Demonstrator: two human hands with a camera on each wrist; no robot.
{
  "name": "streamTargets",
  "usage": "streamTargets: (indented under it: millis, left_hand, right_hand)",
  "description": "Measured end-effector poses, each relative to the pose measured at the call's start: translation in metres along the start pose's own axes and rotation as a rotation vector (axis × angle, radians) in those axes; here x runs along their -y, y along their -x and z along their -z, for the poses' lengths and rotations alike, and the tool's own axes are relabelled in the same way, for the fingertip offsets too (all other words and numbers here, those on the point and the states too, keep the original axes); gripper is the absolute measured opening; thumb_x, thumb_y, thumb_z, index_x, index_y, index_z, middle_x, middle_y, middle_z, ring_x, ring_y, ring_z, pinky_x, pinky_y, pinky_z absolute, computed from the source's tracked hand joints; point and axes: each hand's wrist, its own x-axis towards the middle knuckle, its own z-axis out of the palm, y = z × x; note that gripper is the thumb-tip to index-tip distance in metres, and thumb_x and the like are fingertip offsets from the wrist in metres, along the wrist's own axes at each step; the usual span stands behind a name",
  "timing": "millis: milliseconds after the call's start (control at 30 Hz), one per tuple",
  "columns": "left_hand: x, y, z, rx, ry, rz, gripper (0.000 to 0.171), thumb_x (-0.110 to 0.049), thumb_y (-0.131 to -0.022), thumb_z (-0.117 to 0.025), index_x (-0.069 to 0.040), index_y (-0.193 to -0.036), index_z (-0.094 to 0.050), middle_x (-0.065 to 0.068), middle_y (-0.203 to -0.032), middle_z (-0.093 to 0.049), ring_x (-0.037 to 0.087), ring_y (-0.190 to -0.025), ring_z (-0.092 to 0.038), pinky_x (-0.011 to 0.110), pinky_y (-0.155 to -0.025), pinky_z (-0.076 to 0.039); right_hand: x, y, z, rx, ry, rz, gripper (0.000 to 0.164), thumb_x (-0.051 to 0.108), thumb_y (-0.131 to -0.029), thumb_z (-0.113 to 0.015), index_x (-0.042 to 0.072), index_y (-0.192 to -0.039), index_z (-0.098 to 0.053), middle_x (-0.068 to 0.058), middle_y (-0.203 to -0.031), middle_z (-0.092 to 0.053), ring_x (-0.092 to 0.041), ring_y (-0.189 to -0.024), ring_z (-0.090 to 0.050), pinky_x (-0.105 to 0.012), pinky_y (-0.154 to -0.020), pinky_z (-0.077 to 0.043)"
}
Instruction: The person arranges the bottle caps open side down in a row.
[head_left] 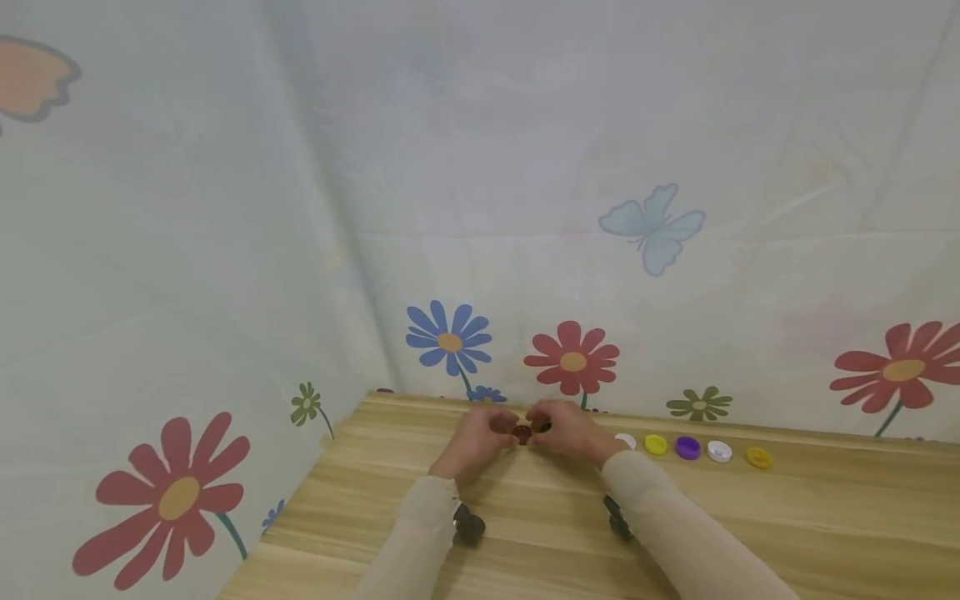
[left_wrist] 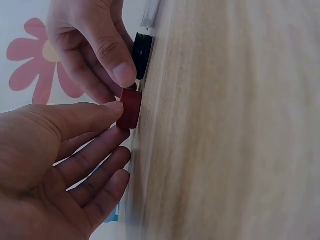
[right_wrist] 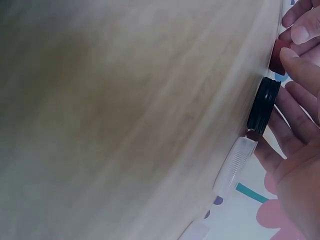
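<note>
A small dark red cap point(left_wrist: 131, 109) stands on the wooden table near its back edge. My left hand point(head_left: 486, 435) pinches it at one side between thumb and index finger, the other fingers loosely spread. From the other side my right hand point(head_left: 567, 427) reaches in, its thumb tip at the red cap in the right wrist view and its fingers extended behind. Close beside the red cap is a black ridged lid point(right_wrist: 264, 106), in front of the right fingers. Next to that, a white ribbed lid point(right_wrist: 235, 165) lies on the table.
Along the table's back edge, right of my hands, lie a yellow lid point(head_left: 656, 444), a purple lid point(head_left: 687, 447), another white lid point(head_left: 719, 451) and an orange-yellow lid point(head_left: 759, 457). A flowered curtain point(head_left: 517, 275) hangs behind the wooden table point(head_left: 540, 533).
</note>
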Motion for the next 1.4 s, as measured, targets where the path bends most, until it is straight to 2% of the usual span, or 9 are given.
streamTargets:
  millis: [467, 733, 800, 900, 967, 1033, 1133, 1233, 1400]
  left_hand:
    - [-0.001, 0.001, 0.000, 0.010, 0.030, 0.007, 0.025, 0.002, -0.090, -0.080, 0.004, -0.115, -0.078, 0.014, -0.110, -0.079, 0.029, -0.106, -0.075, 0.045, -0.098, -0.056]
    - [-0.003, 0.000, 0.002, 0.007, 0.044, -0.019, 0.026, 0.004, -0.090, -0.079, 0.003, -0.116, -0.079, 0.012, -0.111, -0.079, 0.025, -0.100, -0.076, 0.041, -0.094, -0.058]
    - [-0.005, 0.001, 0.004, 0.002, 0.050, -0.043, 0.026, 0.007, -0.089, -0.078, 0.004, -0.116, -0.078, 0.014, -0.110, -0.079, 0.025, -0.097, -0.077, 0.043, -0.099, -0.056]
    - [-0.007, 0.001, 0.006, -0.005, 0.059, -0.075, 0.028, 0.011, -0.089, -0.075, 0.006, -0.116, -0.078, 0.016, -0.110, -0.078, 0.028, -0.096, -0.078, 0.049, -0.114, -0.044]
    - [-0.009, 0.001, 0.007, -0.008, 0.062, -0.078, 0.029, 0.012, -0.090, -0.074, 0.004, -0.118, -0.078, 0.016, -0.111, -0.078, 0.028, -0.098, -0.078, 0.050, -0.115, -0.043]
    - [-0.010, 0.001, 0.008, -0.009, 0.070, -0.069, 0.030, 0.011, -0.091, -0.074, 0.003, -0.119, -0.078, 0.015, -0.112, -0.078, 0.028, -0.099, -0.077, 0.046, -0.109, -0.049]
    - [-0.011, 0.002, 0.009, -0.010, 0.096, -0.065, 0.031, 0.012, -0.090, -0.074, 0.003, -0.120, -0.077, 0.015, -0.113, -0.078, 0.028, -0.100, -0.077, 0.037, -0.088, -0.061]
    - [-0.011, 0.003, 0.009, -0.009, 0.134, -0.075, 0.031, 0.012, -0.090, -0.075, 0.004, -0.120, -0.076, 0.017, -0.113, -0.077, 0.031, -0.101, -0.077, 0.031, -0.083, -0.061]
    - [-0.012, 0.005, 0.010, -0.005, 0.187, -0.102, 0.029, 0.012, -0.090, -0.076, 0.006, -0.118, -0.075, 0.019, -0.112, -0.077, 0.034, -0.101, -0.077, 0.031, -0.082, -0.062]
  right_hand:
    - [0.006, -0.004, -0.006, -0.014, 0.004, -0.033, 0.021, 0.001, -0.091, -0.082, 0.004, -0.111, -0.076, -0.007, -0.101, -0.076, -0.024, -0.097, -0.070, -0.046, -0.095, -0.056]
    - [0.007, -0.001, -0.004, -0.042, -0.051, -0.030, 0.021, -0.001, -0.093, -0.079, 0.003, -0.113, -0.076, -0.009, -0.108, -0.077, -0.028, -0.107, -0.071, -0.049, -0.099, -0.055]
    - [0.008, 0.000, -0.004, -0.049, -0.059, -0.032, 0.021, -0.001, -0.093, -0.077, 0.003, -0.114, -0.076, -0.009, -0.109, -0.077, -0.029, -0.109, -0.071, -0.049, -0.100, -0.055]
    - [0.011, 0.002, -0.003, -0.067, -0.066, -0.033, 0.022, -0.002, -0.094, -0.076, 0.004, -0.116, -0.077, -0.008, -0.109, -0.077, -0.029, -0.109, -0.070, -0.050, -0.099, -0.056]
    - [0.014, 0.004, -0.002, -0.079, -0.078, -0.037, 0.023, -0.001, -0.095, -0.076, 0.004, -0.117, -0.077, -0.008, -0.110, -0.077, -0.029, -0.110, -0.070, -0.050, -0.099, -0.056]
    - [0.016, 0.006, -0.001, -0.092, -0.094, -0.044, 0.023, 0.000, -0.096, -0.076, 0.004, -0.118, -0.077, -0.007, -0.110, -0.077, -0.028, -0.110, -0.070, -0.050, -0.099, -0.056]
    - [0.018, 0.009, 0.001, -0.110, -0.127, -0.047, 0.023, 0.000, -0.097, -0.075, 0.003, -0.120, -0.076, -0.008, -0.111, -0.077, -0.028, -0.110, -0.071, -0.050, -0.098, -0.056]
    - [0.020, 0.013, 0.003, -0.132, -0.158, -0.051, 0.023, 0.001, -0.097, -0.075, 0.002, -0.120, -0.076, -0.009, -0.111, -0.077, -0.027, -0.104, -0.072, -0.047, -0.094, -0.058]
    - [0.025, 0.020, 0.004, -0.185, -0.201, -0.095, 0.023, 0.003, -0.097, -0.077, 0.004, -0.119, -0.076, -0.007, -0.111, -0.077, -0.024, -0.101, -0.072, -0.042, -0.091, -0.059]
